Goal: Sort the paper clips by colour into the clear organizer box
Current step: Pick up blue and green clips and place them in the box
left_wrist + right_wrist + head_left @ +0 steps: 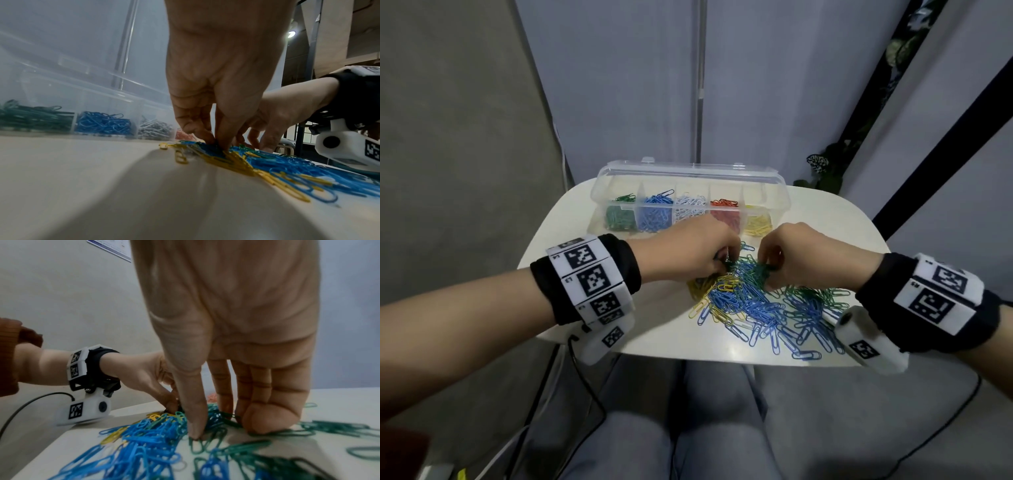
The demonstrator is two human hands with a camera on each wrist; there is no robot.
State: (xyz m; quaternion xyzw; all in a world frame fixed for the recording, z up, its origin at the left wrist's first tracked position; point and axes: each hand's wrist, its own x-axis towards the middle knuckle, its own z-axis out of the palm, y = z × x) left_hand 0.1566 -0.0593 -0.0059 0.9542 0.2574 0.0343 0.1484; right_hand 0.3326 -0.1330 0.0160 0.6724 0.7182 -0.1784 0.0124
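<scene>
**Both hands in the clip pile**

The left hand [688,253] and right hand [804,257] each pinch green clips [760,272] from the mixed paper clips [763,308] on the desk [571,240]. Behind them the clear organizer box [770,205] lies open, holding colour-sorted clips.

Small white table [571,219] with rounded corners, set against pale blue-grey panels [619,85] with a grey vertical pole [700,102] between them. Grey wall [455,137] at left, black diagonal frame bars [941,137] and leafy plant [825,164] at right. Grey upholstered seat [825,428] below the table with black cables [585,387] trailing over it; a ceiling lamp [291,33] glows in the left wrist view.
</scene>
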